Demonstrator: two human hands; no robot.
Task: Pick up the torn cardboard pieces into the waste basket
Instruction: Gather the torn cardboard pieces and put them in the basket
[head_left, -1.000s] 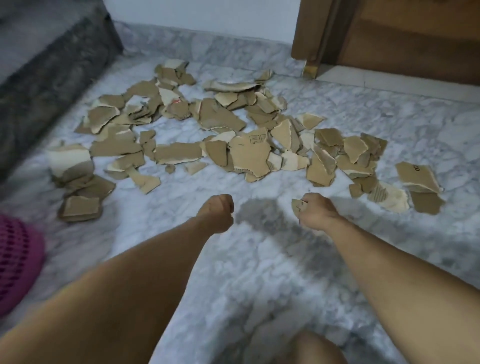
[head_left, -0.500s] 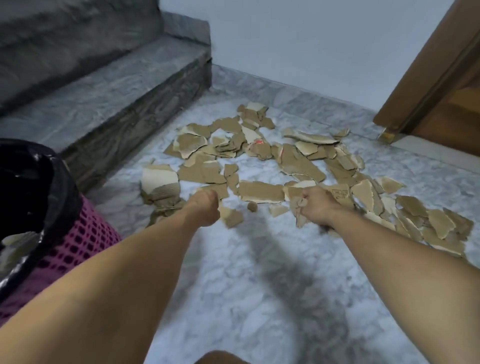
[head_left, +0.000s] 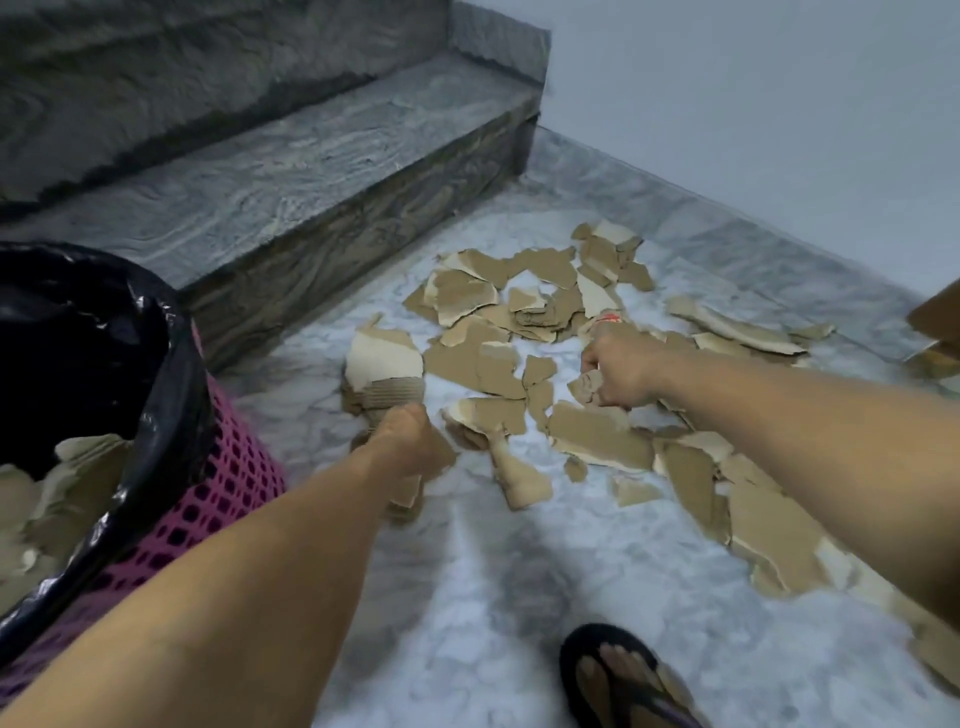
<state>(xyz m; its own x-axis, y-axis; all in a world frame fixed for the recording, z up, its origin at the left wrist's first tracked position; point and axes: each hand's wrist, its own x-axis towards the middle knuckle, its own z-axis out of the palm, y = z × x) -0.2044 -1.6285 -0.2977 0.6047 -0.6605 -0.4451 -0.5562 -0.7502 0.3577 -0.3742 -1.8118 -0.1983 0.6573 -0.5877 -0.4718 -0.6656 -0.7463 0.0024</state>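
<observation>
Several torn brown cardboard pieces (head_left: 602, 436) lie scattered over the marble floor. The pink mesh waste basket (head_left: 228, 467), lined with a black bag, stands at the left and holds more cardboard scraps (head_left: 52, 499). My left hand (head_left: 405, 441) is curled in a fist right over a small stack of pieces (head_left: 408, 496). Its fingers are hidden, so any grip is unclear. Further right, my right hand (head_left: 623, 369) hovers over the middle of the scatter and grips a small torn piece (head_left: 586, 387).
Grey stone steps (head_left: 311, 182) rise behind the basket, along the far left of the pile. A pale wall closes the back. A wooden door edge (head_left: 935, 312) shows at the right. My foot in a black sandal (head_left: 618, 675) stands on bare marble near the bottom.
My view has swung left, bringing the basket and steps into sight. Both hands have reached further forward into the pile, the right one still gripping its piece.
</observation>
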